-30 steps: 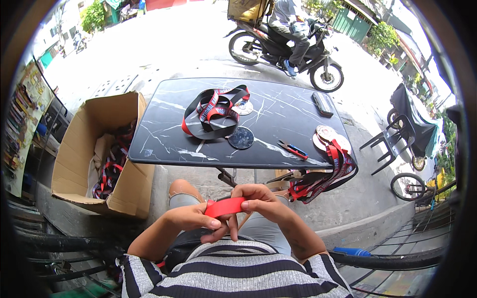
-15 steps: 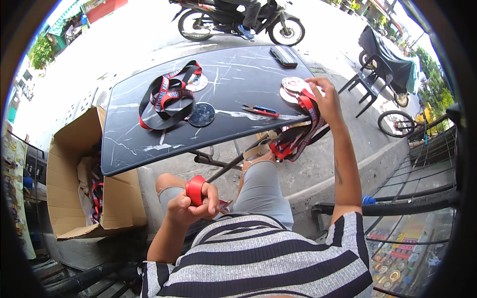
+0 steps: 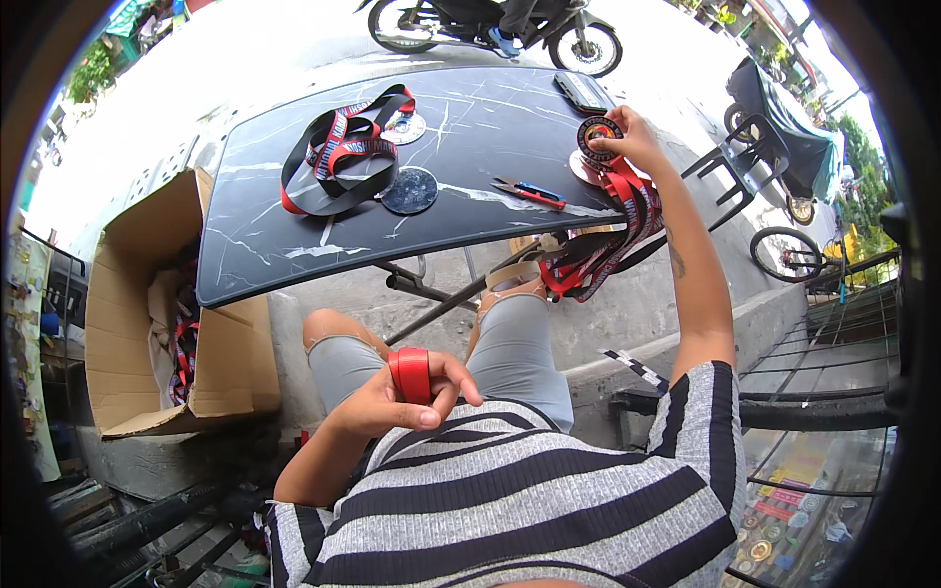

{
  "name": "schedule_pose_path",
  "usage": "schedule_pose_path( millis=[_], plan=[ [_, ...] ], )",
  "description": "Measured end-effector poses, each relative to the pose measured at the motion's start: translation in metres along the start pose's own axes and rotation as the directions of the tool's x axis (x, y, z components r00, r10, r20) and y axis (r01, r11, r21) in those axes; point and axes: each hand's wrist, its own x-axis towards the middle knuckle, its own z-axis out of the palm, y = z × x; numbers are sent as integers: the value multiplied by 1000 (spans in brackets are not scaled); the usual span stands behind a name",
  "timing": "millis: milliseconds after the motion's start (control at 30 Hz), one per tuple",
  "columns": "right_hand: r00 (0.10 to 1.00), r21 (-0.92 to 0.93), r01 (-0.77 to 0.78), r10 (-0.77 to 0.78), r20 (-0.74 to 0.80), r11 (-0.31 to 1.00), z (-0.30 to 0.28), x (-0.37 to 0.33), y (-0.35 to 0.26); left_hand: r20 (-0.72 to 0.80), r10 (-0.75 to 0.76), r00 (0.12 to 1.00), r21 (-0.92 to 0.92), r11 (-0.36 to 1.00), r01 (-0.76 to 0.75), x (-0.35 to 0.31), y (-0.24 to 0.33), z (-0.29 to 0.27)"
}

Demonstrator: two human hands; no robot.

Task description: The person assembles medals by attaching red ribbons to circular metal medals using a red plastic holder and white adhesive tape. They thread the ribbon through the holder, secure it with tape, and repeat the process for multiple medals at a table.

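My right hand [image 3: 632,143] pinches a round medal [image 3: 597,140] with a dark face and an orange-red design, lifted at the table's right end. Below it a second, pale medal [image 3: 586,170] lies on the tabletop. Their red and black printed ribbons [image 3: 627,211] run past the table edge and hang down near my knee. Close to my body, my left hand [image 3: 417,397] has a band of red ribbon [image 3: 413,376] looped round its curled fingers. More medals, one pale [image 3: 403,128] and one dark [image 3: 409,190], lie with a folded printed ribbon [image 3: 338,162] at the table's left.
The black marble-patterned table [image 3: 470,137] carries red-and-blue-handled snips [image 3: 529,192] and a dark phone-like device [image 3: 583,93]. Left of it stands an open cardboard box [image 3: 235,363] with ribbons inside. A motorcycle [image 3: 490,29], chair [image 3: 737,162] and bicycle [image 3: 786,255] are beyond.
My right hand has raised the top medal off the pile and turned it, so a dark face shows. My left hand has moved slightly right, its fingers less tightly curled. The view has shifted a little.
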Motion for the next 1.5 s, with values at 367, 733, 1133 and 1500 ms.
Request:
schedule_pose_path(
  millis=[367,733,1133,1500],
  plan=[
    [751,827,-102,-502,428,553,-49,-127,-229,274,-563,780,240,825,511,18,7,24],
    [918,903,-27,-348,192,428,91,-235,-214,-451,255,855,109,967,-231,-3,-2,35],
    [649,209,-257,8,761,944,259,-279,-81,-511,439,739,420,878,-230,-22,39,-18],
    [811,888,-407,-363,460,216,218,-235,-198,-494,281,823,490,872,-3,-12,28,-15]
  ],
)
